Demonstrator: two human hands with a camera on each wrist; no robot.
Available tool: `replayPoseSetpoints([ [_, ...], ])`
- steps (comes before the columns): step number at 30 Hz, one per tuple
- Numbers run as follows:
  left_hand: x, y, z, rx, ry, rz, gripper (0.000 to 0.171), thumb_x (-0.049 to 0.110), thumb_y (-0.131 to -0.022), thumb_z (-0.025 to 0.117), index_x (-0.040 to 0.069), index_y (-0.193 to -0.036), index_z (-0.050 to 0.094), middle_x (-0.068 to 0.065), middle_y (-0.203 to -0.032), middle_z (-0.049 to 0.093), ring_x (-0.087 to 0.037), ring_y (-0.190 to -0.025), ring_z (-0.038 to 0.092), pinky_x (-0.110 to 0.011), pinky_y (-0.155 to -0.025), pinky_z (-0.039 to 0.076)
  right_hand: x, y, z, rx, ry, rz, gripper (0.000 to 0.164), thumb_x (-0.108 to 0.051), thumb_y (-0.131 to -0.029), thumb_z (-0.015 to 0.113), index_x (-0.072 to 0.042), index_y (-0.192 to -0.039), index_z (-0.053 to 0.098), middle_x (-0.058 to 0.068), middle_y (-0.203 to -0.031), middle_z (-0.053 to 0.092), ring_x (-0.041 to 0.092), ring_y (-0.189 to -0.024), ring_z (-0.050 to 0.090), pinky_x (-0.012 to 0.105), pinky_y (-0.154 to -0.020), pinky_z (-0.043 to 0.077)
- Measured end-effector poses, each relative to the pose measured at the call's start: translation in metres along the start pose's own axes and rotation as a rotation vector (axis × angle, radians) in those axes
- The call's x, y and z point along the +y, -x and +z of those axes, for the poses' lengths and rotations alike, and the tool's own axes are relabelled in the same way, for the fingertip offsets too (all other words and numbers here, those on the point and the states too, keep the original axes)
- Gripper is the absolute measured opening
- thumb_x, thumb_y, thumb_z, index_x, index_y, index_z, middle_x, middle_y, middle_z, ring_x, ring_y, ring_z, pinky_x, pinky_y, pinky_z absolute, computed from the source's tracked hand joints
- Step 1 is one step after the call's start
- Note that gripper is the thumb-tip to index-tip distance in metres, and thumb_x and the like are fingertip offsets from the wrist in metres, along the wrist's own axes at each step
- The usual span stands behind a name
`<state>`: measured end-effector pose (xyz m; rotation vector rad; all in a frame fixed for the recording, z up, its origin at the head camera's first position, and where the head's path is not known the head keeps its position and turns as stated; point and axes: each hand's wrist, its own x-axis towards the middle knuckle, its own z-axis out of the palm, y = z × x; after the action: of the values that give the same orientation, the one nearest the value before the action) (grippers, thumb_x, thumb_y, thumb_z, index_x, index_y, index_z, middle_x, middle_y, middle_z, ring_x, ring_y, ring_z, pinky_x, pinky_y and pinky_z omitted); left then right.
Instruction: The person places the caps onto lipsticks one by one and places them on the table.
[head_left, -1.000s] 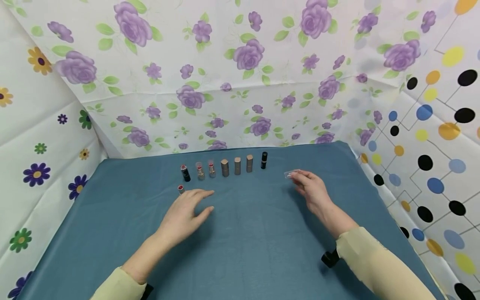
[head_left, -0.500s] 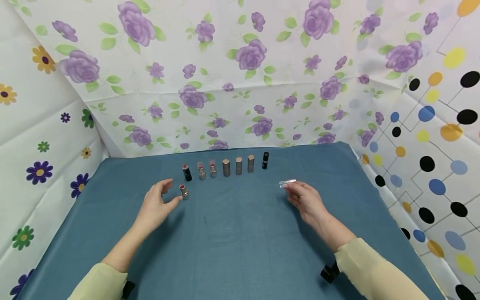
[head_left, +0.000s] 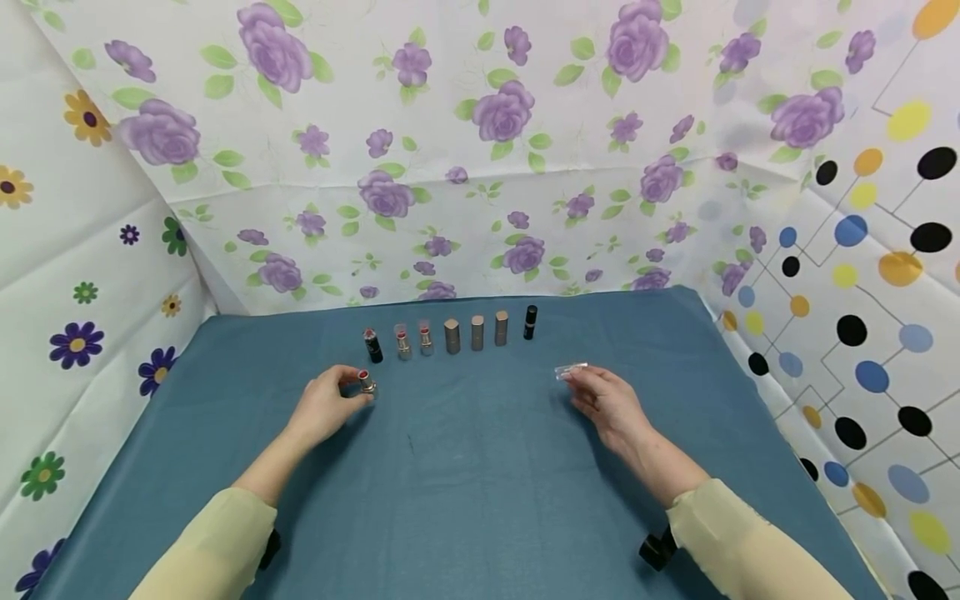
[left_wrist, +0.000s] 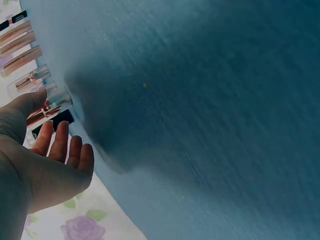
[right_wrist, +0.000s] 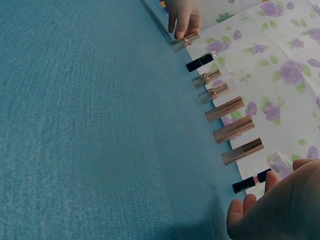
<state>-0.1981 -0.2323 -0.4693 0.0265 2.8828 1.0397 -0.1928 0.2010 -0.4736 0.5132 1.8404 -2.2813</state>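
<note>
In the head view my left hand (head_left: 327,406) holds an uncapped lipstick (head_left: 366,382) with a red tip, between thumb and fingers. That lipstick stands upright in front of the row's left end. My right hand (head_left: 609,406) pinches a clear lipstick cap (head_left: 570,372) above the cloth, to the right of the row. The same cap (right_wrist: 280,164) shows by the right hand (right_wrist: 280,202) in the right wrist view. From the left wrist, the left hand (left_wrist: 55,165) has its thumb on one side and its fingers on the other; the row lies behind it.
A row of lipsticks stands at the back: a black one with a red tip (head_left: 372,345), two clear-capped ones (head_left: 425,340), several brownish closed tubes (head_left: 477,333) and a black tube (head_left: 530,322). Blue cloth (head_left: 465,483) covers the table; flowered sheets (head_left: 450,217) hang behind it.
My left hand moved left to the front lipstick, and its fingers closed in on it. The right hand, with the clear cap, came slightly nearer and to the left.
</note>
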Motion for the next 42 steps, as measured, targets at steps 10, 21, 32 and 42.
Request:
replayPoseSetpoints([
  [10,-0.004,-0.008,0.013,0.040,-0.080,-0.041,0.053,0.031,-0.093,0.077,-0.002,-0.130,0.059,-0.022,-0.122,0.064,-0.041,-0.111,0.052,-0.057,-0.093,0.041,0.002,0.001,0.001,-0.012,0.016,-0.014,0.047,-0.022,-0.102,0.067,-0.003,-0.142,0.051,-0.004,-0.105,0.070,0.030,-0.121,0.058,0.044,-0.108,0.044],
  [21,-0.004,-0.008,0.019,0.093,-0.108,-0.038,0.039,0.030,-0.094,0.077,0.002,-0.115,0.061,-0.019,-0.115,0.065,-0.037,-0.100,0.054,-0.056,-0.089,0.040,0.005,0.000,0.001,-0.026,0.037,-0.018,0.052,-0.027,-0.101,0.069,-0.003,-0.144,0.050,0.001,-0.113,0.067,0.029,-0.119,0.057,0.043,-0.109,0.043],
  [32,0.004,-0.004,0.008,0.032,0.023,-0.029,0.033,0.021,-0.096,0.072,0.001,-0.113,0.052,-0.021,-0.115,0.062,-0.031,-0.094,0.059,-0.045,-0.077,0.048,0.001,0.002,0.002,-0.025,0.042,-0.019,0.053,-0.025,-0.101,0.069,-0.003,-0.145,0.050,0.003,-0.117,0.064,0.030,-0.122,0.056,0.044,-0.109,0.044],
  [42,0.029,0.009,0.005,0.000,0.090,0.063,0.029,0.022,-0.099,0.070,0.005,-0.118,0.057,-0.016,-0.117,0.061,-0.034,-0.111,0.058,-0.051,-0.088,0.049,-0.001,0.004,0.003,-0.037,0.029,-0.017,0.052,-0.025,-0.101,0.069,-0.003,-0.145,0.051,0.003,-0.118,0.065,0.032,-0.127,0.053,0.043,-0.109,0.044],
])
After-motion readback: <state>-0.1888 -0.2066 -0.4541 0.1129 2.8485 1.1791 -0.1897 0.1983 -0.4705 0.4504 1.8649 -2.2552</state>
